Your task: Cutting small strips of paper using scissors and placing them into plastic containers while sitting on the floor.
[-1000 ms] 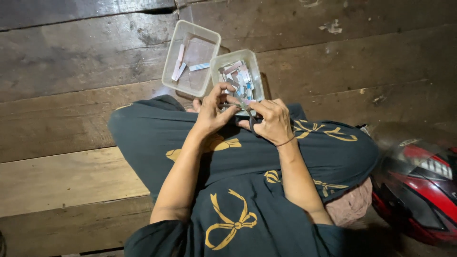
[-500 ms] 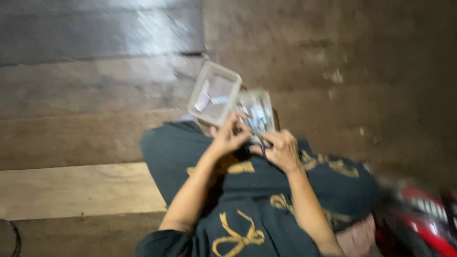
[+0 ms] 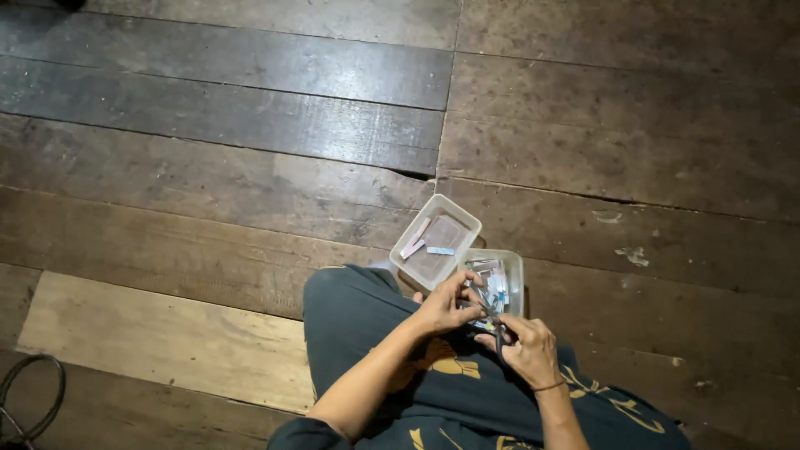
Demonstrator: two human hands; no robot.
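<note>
Floor [image 3: 208,158]: wide wooden planks, dark brown, worn and scuffed, laid mostly crosswise, gaps showing between boards. Pale plank [image 3: 158,342]: lighter, unstained board, set in the floor near the lower left. Black cable [image 3: 29,400]: looped, lying just left of the pale plank. Light: dim, with a faint sheen on boards far above the pale plank.

You've got 2 clear plastic tubs on the plank floor, touching at 1 corner. Far tub [image 3: 457,213]: a pink flat packet [image 3: 415,243] and a pale blue strip [image 3: 441,251], lying by its left wall. Near tub [image 3: 518,268], by your knee: a heap of small silver, white and blue packets [image 3: 492,283]. No signs, no screens.
</note>
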